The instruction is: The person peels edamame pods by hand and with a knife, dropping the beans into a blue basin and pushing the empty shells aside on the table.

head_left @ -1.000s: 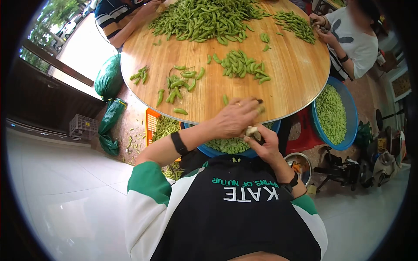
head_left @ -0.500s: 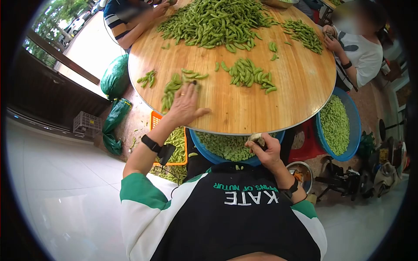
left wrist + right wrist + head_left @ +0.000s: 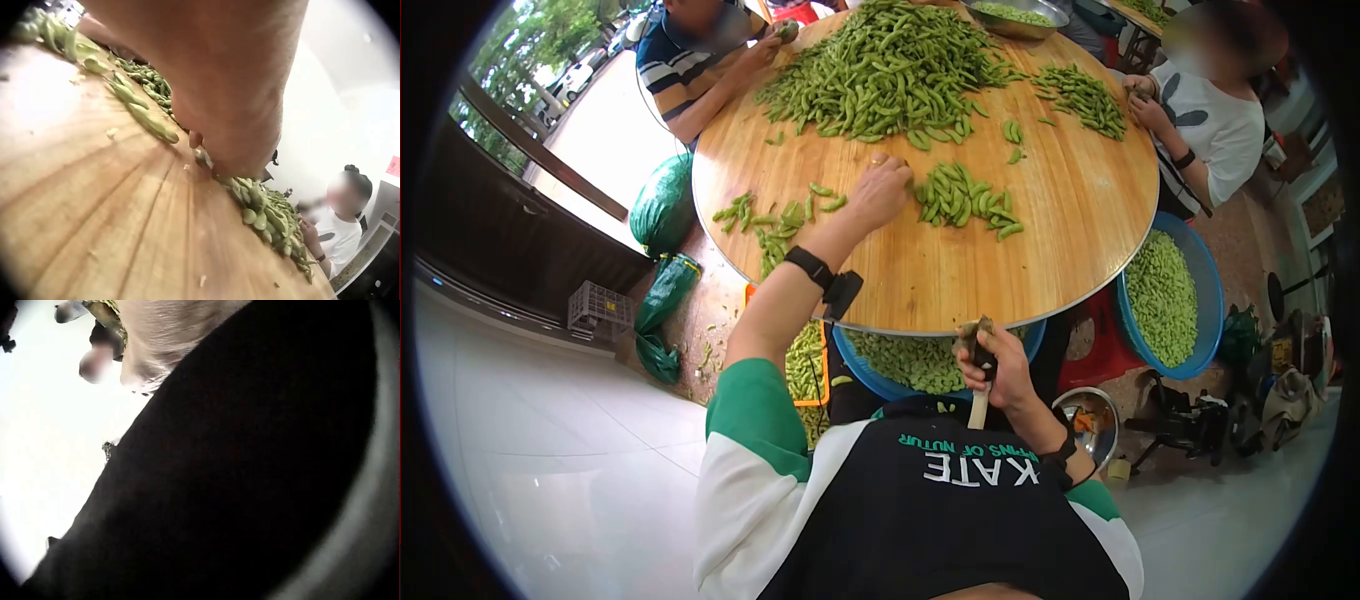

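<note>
My left hand (image 3: 882, 190) is low over the round wooden table, its fingers bent down beside a small heap of green bean pods (image 3: 965, 195). In the left wrist view the wrist and palm hide most of the fingers, and a pale green bit (image 3: 203, 159) shows at the fingertips; I cannot tell whether they pinch it. My right hand (image 3: 998, 365), just off the near table edge, grips a narrow pale strip (image 3: 978, 410) with a dark part against the palm. Below it stands a blue basin of shelled beans (image 3: 865, 375). A dark surface fills most of the right wrist view.
A large heap of pods (image 3: 885, 75) covers the far side of the table (image 3: 1060, 230). Loose pods (image 3: 775, 235) lie at the left. Two people sit across, at left and right. A second blue basin (image 3: 1215, 300) stands at right, an orange crate (image 3: 825, 370) below left.
My left hand went from near the right hand out to the left pods, then swept right to the middle heap. The left pods are shifted. The pale strip in my right hand now points toward my body.
</note>
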The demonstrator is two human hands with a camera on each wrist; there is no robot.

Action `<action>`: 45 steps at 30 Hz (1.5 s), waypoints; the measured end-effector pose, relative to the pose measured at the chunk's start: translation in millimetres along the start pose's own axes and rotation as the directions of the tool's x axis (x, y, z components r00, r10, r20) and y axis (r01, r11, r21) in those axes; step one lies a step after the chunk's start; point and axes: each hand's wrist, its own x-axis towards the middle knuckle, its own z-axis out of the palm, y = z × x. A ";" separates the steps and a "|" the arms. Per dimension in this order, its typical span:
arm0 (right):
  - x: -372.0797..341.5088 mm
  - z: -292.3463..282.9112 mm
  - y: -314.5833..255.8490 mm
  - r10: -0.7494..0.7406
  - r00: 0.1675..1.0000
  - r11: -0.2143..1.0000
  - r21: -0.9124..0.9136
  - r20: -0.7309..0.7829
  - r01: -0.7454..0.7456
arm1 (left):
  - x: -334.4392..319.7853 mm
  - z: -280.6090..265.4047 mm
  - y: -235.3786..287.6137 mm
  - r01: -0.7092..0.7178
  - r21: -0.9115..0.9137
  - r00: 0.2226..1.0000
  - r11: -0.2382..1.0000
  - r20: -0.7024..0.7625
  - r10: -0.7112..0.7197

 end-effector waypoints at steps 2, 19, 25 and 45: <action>1.5 -2.9 8.4 -0.005 1.000 1.000 0.030 0.019 0.005 | -11.3 -8.5 15.8 -0.026 0.003 0.998 1.000 -0.051 0.027; 18.9 14.8 -23.1 -0.266 0.959 0.918 -0.279 0.096 0.282 | -92.1 -56.2 156.3 0.440 -0.897 0.872 -0.040 0.438 -0.217; 14.9 16.0 -20.8 -0.209 0.962 0.937 -0.246 0.177 0.249 | -92.6 -58.7 157.2 0.394 -0.915 0.901 0.091 0.364 -0.235; 26.8 0.1 -12.7 -0.600 0.642 0.082 -0.761 0.478 0.644 | -93.9 -51.9 152.0 0.485 -0.678 0.794 -0.552 0.607 -0.048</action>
